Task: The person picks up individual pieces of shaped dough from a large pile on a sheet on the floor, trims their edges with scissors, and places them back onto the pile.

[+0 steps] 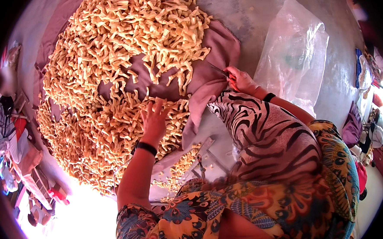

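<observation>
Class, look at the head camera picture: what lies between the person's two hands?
In the head view, between the left hand flat on the fried snack strips and the right hand lies a folded-up edge of the mauve cloth.

Warm daylight; blown-out glare lower left; heavy fisheye bending, black vignette round rim; centre sharp, edges soft.

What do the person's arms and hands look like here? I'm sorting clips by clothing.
Both forearms are bare. The left hand has a black band at its wrist; the right hand has one too. Short patterned sleeves cover the upper arms.
</observation>
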The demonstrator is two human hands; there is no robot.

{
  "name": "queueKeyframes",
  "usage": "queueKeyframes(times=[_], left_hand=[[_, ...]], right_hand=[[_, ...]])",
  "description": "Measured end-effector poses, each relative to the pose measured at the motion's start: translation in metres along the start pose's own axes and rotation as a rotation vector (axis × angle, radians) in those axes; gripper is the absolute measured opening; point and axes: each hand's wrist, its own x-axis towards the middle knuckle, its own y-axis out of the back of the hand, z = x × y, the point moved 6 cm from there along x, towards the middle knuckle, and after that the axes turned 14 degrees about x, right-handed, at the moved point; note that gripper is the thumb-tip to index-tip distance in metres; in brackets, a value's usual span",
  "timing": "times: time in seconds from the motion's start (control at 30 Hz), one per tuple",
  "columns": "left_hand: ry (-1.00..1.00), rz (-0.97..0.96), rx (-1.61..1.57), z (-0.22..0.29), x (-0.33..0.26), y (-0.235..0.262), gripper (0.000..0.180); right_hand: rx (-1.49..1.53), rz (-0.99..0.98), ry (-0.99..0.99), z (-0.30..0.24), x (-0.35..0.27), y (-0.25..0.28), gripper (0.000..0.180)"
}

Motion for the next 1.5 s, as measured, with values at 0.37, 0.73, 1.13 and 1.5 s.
queueKeyframes(times=[0.37,0.73,1.13,1.5], left_hand=[[0.103,0.431,-0.472,0.016,0.075,0.065,0.011],[0.435,0.107,-0.578,0.023,0.130,-0.004,0.018],[0.819,0.131,-0.643,-0.093,0.116,-0.023,0.029],[0.416,0.221,-2.106,-0.068,0.060,-0.032,0.005]], right_hand=[[0.007,0.056,0.046,0.006,0.000,0.002,0.033],[0.057,0.110,0.044,-0.001,-0.001,0.005,0.028],[0.036,0.160,0.028,-0.014,0.003,0.003,0.025],[0.284,0.191,0.027,-0.026,0.007,0.026,0.027]])
